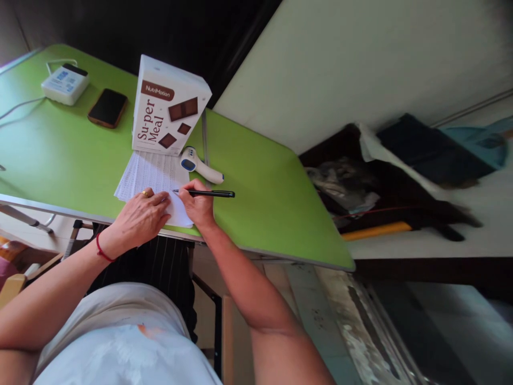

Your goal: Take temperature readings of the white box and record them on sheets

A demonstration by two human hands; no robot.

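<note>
A black pen (pixel 216 193) is gripped in my right hand (pixel 199 205), its tip at the paper near my left fingers. My left hand (pixel 140 215), with a ring and a red wrist cord, lies over the sheets of paper (pixel 150 172), fingers stretched out and pressing down. Dense rows of writing cover the upper part of the sheets; the lower part looks blank. Just beyond the paper stands a white box (pixel 138 118) printed "NutriMotion Su-per Meal". A white infrared thermometer (pixel 204 170) rests to the right of the box's foot, above my right hand.
The green folding table (pixel 256 160) has a seam beside the box. Farther left lie a dark phone (pixel 107 108) and a white device (pixel 66 85) with cables. Right of the table, a ledge holds dark cloth (pixel 433 149), crumpled plastic (pixel 340 184) and a yellow strip (pixel 377 231).
</note>
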